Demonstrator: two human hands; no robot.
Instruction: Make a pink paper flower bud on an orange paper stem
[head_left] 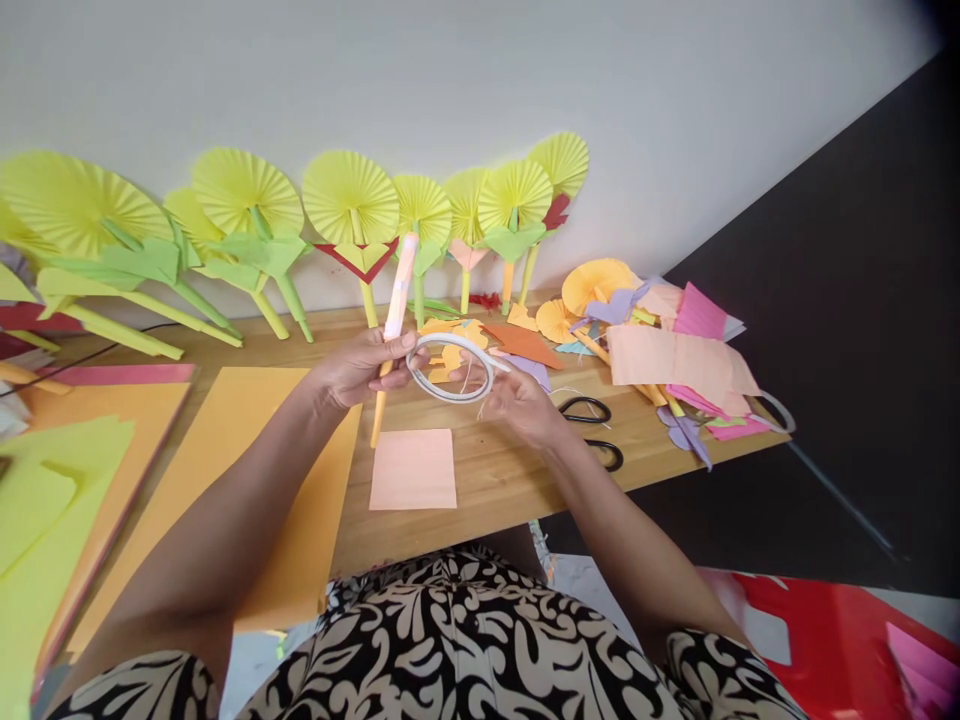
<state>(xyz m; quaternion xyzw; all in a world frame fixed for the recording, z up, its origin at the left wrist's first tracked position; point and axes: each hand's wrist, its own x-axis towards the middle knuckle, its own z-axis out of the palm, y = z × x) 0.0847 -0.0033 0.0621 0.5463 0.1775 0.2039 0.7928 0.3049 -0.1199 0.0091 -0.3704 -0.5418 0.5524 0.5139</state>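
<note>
My left hand (pixel 358 368) is closed around a slim rolled-paper stick (pixel 400 285), pale pink and white at its upper end and orange below. The stick stands nearly upright, and its lower end reaches past my fingers. Beside it, a narrow white roll of tape (pixel 442 393) touches my left fingertips. My right hand (pixel 525 402) grips the other side of this roll, where a short white strip sticks out. A square of peach paper (pixel 412 470) lies flat on the wooden table (pixel 495 490) below my hands.
Yellow pleated paper fans (pixel 351 195) on stems lean along the wall. Black-handled scissors (pixel 589 408) lie right of my right hand. A heap of coloured paper pieces (pixel 675 360) covers the table's right end. Orange sheets (pixel 247 480) and yellow paper (pixel 60 500) lie left.
</note>
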